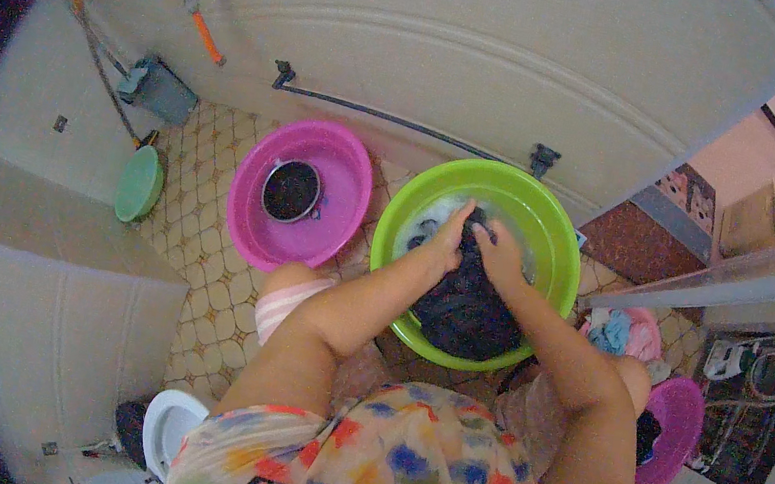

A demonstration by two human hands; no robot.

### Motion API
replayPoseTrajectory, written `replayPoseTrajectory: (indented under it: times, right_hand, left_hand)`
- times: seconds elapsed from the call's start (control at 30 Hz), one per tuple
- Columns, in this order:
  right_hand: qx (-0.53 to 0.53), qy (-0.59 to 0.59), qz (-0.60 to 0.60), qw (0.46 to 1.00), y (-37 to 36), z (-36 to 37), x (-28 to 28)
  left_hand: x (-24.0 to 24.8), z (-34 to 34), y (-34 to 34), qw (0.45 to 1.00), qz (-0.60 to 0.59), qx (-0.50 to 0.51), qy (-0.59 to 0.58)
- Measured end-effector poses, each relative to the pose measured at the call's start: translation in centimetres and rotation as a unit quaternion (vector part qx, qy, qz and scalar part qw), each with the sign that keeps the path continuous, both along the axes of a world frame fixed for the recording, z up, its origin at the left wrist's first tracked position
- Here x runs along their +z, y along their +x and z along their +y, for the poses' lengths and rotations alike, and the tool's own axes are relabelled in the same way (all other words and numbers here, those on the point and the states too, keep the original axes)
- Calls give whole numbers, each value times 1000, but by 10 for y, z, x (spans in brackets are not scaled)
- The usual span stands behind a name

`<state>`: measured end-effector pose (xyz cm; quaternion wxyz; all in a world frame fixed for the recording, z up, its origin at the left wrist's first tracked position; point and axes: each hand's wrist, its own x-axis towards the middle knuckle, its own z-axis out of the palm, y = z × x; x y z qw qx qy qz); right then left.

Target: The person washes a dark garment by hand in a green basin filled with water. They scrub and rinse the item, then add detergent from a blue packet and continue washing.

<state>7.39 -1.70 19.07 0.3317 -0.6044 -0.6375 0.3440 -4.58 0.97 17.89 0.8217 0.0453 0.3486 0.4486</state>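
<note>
A wide lime-green basin (558, 266) on the floor in front of me holds whitish, sudsy water and a bunched dark cloth (469, 308). My left hand (448, 238) and my right hand (501, 256) come together over its middle, with a raised part of the cloth between them. Both hands are closed on this cloth; some fingertips are hidden in its folds. Most of the cloth lies heaped toward the near side of the basin, and a smaller dark bit shows by my left hand. What kind of garment it is, I cannot tell.
To the left stands a pink basin (345, 204) with a round, dark-filled container (292, 191). Pastel clothes (615, 329) and a magenta basin (680, 437) lie at my right. Farther left are a small green basin (140, 185) and a grey bucket (161, 93). A pipe (376, 112) runs along the wall.
</note>
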Motion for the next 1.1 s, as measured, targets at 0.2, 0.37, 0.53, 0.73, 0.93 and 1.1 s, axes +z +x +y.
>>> replayPoseTrajectory:
  times: [0.2, 0.37, 0.53, 0.73, 0.93, 1.1]
  right_hand:
    - [149, 166, -99, 970, -23, -42, 65]
    - [156, 133, -273, 940, -11, -18, 38]
    - [60, 155, -219, 961, 11, 25, 8]
    - [-28, 19, -131, 991, 23, 24, -16]
    - [134, -137, -146, 970, 28, 24, -20]
    - [-56, -34, -82, 995, 24, 29, -43]
  left_hand:
    - [-21, 11, -3, 993, 64, -9, 98]
    - [31, -12, 16, 997, -1, -12, 76]
    - [-53, 2, 9, 995, -58, -21, 79]
    - [-9, 7, 8, 989, 118, 38, 78]
    - [-25, 6, -12, 978, 182, 44, 97]
    - [-8, -3, 7, 992, 111, 52, 30]
